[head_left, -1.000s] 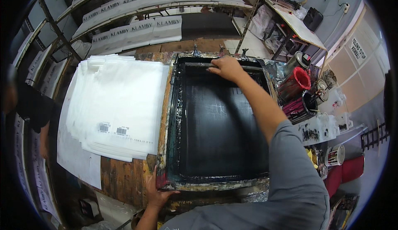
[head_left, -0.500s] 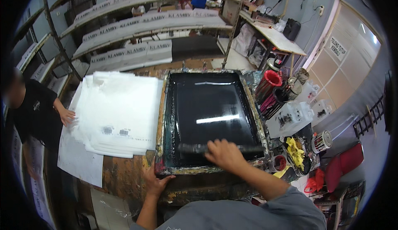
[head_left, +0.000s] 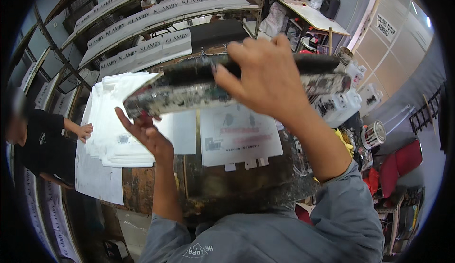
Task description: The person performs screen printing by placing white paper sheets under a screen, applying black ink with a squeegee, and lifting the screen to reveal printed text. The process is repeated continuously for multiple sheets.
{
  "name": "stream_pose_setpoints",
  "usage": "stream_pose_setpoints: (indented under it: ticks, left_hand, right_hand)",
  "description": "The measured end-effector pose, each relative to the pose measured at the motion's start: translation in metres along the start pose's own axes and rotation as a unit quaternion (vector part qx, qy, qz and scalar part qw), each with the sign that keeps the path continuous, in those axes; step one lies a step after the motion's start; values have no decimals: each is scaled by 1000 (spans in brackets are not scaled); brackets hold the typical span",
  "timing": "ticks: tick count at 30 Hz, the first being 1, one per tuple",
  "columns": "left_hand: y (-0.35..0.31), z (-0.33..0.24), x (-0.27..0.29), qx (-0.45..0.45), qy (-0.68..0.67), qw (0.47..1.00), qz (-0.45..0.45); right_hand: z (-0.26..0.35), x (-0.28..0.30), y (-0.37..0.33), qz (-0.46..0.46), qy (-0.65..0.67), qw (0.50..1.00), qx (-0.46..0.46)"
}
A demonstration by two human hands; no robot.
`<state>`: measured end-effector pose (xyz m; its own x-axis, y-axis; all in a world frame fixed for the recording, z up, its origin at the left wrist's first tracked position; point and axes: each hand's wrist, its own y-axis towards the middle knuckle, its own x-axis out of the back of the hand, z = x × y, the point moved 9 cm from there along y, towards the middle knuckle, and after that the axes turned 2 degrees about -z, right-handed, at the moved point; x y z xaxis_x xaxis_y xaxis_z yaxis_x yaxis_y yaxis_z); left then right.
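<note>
I have the screen-printing frame [head_left: 189, 95] tilted up above the table [head_left: 140, 183], left hand [head_left: 155, 139] at its left corner, right hand [head_left: 268, 76] across it, both grips unclear; the white sheet [head_left: 241, 137] beneath looks printed, not yet removed.

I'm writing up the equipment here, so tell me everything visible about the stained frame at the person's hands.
The stained frame is long and straight-edged, its pale near rail, perhaps wood, blotched black and grey. Behind the rail its interior looks dark and is mostly hidden. It is tilted, near edge raised above the table and a printed white sheet. The left hand touches its lower left corner; the right hand covers its middle, though whether it grips the frame is unclear.
</note>
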<state>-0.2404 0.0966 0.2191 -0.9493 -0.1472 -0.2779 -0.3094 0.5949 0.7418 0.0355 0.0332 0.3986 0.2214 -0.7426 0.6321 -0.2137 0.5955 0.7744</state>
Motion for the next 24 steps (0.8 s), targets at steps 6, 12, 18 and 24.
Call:
stream_pose_setpoints:
  ticks: [6,12,18,24]
  left_hand:
    - [5,221,-77,166,250,922,246]
    - [0,334,-129,-30,418,828,372]
    - [7,348,-114,118,260,889,358]
    - [31,253,63,306,314,881,175]
  right_hand:
    - [-34,0,79,16,15,1000,-19]
    - [-57,-13,114,-30,-11,999,7]
    - [-32,24,114,41,31,999,-8]
    - [-38,1,110,73,-3,996,-54]
